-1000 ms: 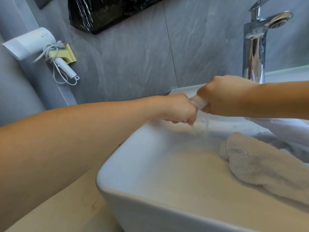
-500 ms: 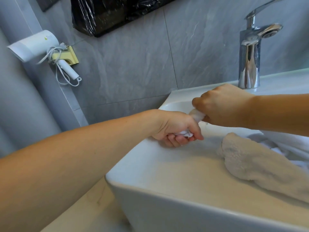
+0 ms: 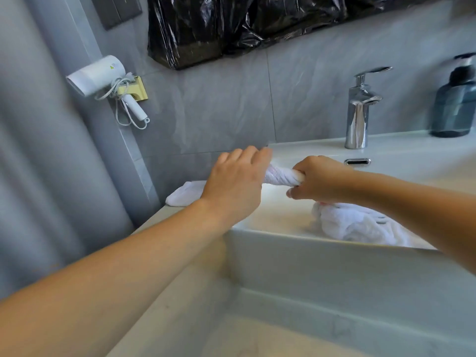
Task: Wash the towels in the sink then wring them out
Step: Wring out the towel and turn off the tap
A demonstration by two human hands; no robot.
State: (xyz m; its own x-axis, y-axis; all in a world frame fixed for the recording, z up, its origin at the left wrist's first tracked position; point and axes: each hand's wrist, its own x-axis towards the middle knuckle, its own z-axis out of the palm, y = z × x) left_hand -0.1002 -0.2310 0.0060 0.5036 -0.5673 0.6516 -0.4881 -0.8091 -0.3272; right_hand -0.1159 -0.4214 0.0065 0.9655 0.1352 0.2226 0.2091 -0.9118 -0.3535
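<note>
A white towel (image 3: 279, 176), twisted into a tight roll, is held above the back left corner of the white sink (image 3: 322, 256). My right hand (image 3: 319, 180) grips its right end in a fist. My left hand (image 3: 235, 185) lies over the roll's left end with the fingers stretched out straight. More white cloth (image 3: 184, 194) lies on the counter just left of that hand; whether it belongs to the same towel is hidden. Another white towel (image 3: 360, 225) sits bunched in the basin under my right forearm.
A chrome faucet (image 3: 359, 112) stands at the sink's back rim, with a dark soap dispenser (image 3: 454, 104) to its right. A white hair dryer (image 3: 103, 78) hangs on the left wall. Black plastic sheeting (image 3: 231, 24) hangs on the wall above. Beige counter (image 3: 180, 305) runs in front.
My left hand has let go of its fist grip and spread its fingers over the roll. Both hands rose toward the sink's back left corner, and the view pulled back and lower.
</note>
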